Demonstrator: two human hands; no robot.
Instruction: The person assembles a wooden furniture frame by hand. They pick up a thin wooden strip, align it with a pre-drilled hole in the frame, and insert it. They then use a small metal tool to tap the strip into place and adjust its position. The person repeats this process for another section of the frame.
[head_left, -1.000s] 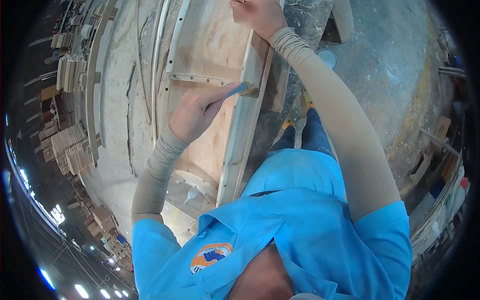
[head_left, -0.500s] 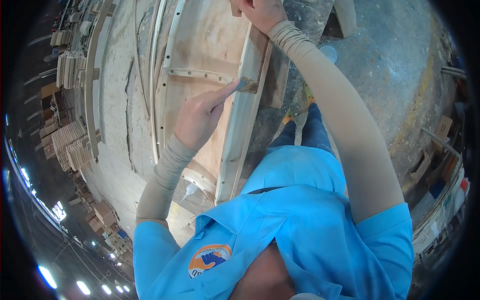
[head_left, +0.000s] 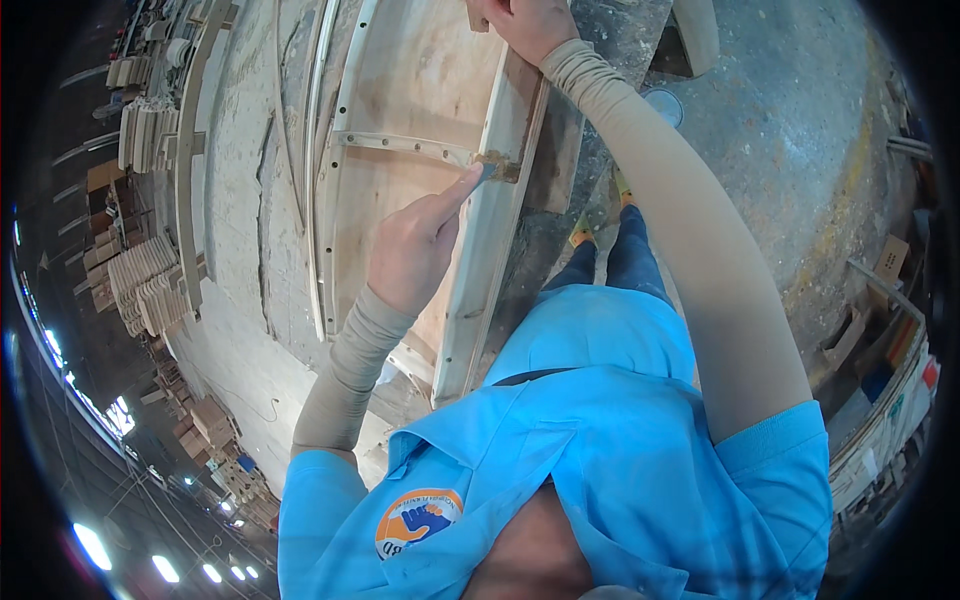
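Observation:
My left hand [head_left: 412, 255] is closed, its index finger stretched along a small grey-blue scraper blade [head_left: 488, 171]. The blade touches a brown smear of filler [head_left: 505, 168] on the rail of a wooden frame [head_left: 482, 235]. That smear lies where a curved crosspiece [head_left: 405, 145] with dark holes meets the rail. Beyond it, at the top edge, my right hand [head_left: 532, 28] is closed on a brown wooden piece [head_left: 477, 15] by the far end of the rail. Part of its fingers is cut off by the picture's edge.
Pale plywood panels [head_left: 425, 70] fill the frame. Long thin strips [head_left: 318, 150] lie along its left side on the worn work surface. To the right stand a round tin [head_left: 663, 106] and a hollow box-like wooden piece [head_left: 690, 40]. Stacked wooden parts [head_left: 150, 280] line the far left.
My left hand has shifted slightly right, and the blade sits lower on the rail with its angle changed. More of the brown smear shows above it. My right hand stays almost in place.

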